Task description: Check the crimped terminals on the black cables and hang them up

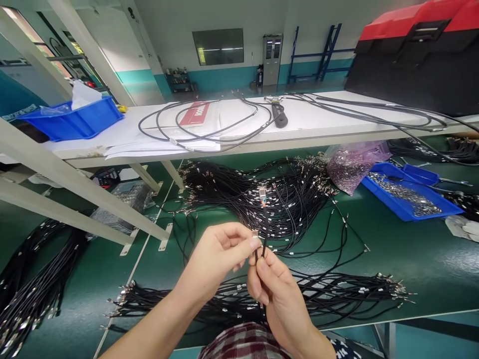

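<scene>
Both hands meet in front of me above the bench. My right hand (279,294) grips a black cable (265,232), one end of which sticks up and carries a small metal connector (262,195) with a bit of orange and blue below it. Between the thumb and fingertips of my left hand (224,252) is a second metal connector (255,234), with a black cable leading down from it into my right hand. Whether both ends belong to one cable cannot be made out. Behind the hands lies a large pile of black cables (224,192); a cable bundle (337,294) stretches beneath them.
A blue tray of metal parts (407,197) and a pink bag (355,164) are at right. Overhead, a white shelf (318,117) bears coiled cables, a blue bin (75,122) and a black-and-red case (415,65). Slanted white posts (75,179) and more cables (41,269) stand left.
</scene>
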The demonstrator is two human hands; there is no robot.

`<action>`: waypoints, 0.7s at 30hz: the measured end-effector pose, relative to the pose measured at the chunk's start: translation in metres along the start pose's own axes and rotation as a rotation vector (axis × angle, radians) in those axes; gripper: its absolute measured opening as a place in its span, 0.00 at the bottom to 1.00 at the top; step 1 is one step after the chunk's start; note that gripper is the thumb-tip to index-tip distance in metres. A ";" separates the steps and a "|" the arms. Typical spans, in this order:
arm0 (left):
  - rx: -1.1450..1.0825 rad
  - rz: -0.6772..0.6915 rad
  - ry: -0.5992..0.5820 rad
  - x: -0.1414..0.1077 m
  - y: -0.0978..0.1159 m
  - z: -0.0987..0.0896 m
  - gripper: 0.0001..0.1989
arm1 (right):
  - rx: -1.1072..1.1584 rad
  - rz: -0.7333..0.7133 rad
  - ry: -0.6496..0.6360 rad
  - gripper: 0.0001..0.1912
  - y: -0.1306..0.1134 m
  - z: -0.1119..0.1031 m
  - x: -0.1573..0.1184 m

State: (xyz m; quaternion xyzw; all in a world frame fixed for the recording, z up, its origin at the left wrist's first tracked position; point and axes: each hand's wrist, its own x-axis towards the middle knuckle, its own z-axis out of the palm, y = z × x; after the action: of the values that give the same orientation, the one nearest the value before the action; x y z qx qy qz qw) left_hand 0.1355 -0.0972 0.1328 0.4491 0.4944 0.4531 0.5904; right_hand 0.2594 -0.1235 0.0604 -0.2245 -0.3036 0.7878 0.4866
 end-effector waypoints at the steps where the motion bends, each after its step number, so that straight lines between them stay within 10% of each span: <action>1: -0.003 -0.012 -0.001 0.000 0.000 0.000 0.10 | -0.001 0.001 0.002 0.12 0.000 0.000 0.000; 21: -0.192 -0.013 -0.070 -0.002 -0.009 -0.001 0.03 | 0.006 -0.035 0.020 0.12 -0.004 0.001 0.000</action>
State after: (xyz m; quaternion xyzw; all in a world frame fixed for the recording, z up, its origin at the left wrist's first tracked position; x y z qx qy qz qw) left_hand 0.1352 -0.1008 0.1241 0.4026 0.4307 0.4786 0.6507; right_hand 0.2614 -0.1220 0.0638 -0.2254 -0.3004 0.7777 0.5041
